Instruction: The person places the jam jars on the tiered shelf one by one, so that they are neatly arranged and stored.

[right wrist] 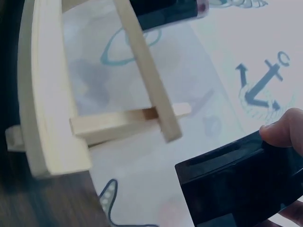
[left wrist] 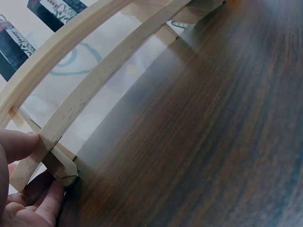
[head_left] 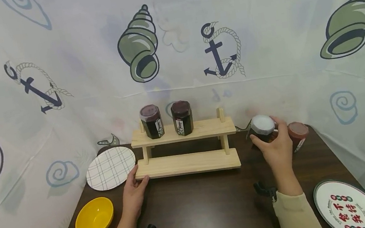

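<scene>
A two-tier wooden shelf rack (head_left: 189, 163) stands on the table. My left hand (head_left: 134, 196) pinches the left end of its lower board, the thumb and fingers on either side of the wood in the left wrist view. Two dark jars, the left one (head_left: 151, 122) and the right one (head_left: 182, 118), stand upright on the upper board. To the right of the rack, my right hand (head_left: 276, 147) grips a dark jar (right wrist: 236, 182) with a pale lid. Beside that hand is another jar (head_left: 298, 134) with a reddish lid, partly hidden by the fingers.
A white checked oval plate or mat (head_left: 111, 168) lies left of the rack, with a yellow bowl (head_left: 94, 217) nearer me. At the front right lies a white plate (head_left: 349, 205) with red characters. A patterned cloth (head_left: 182, 63) hangs behind the dark wooden table (head_left: 199, 209).
</scene>
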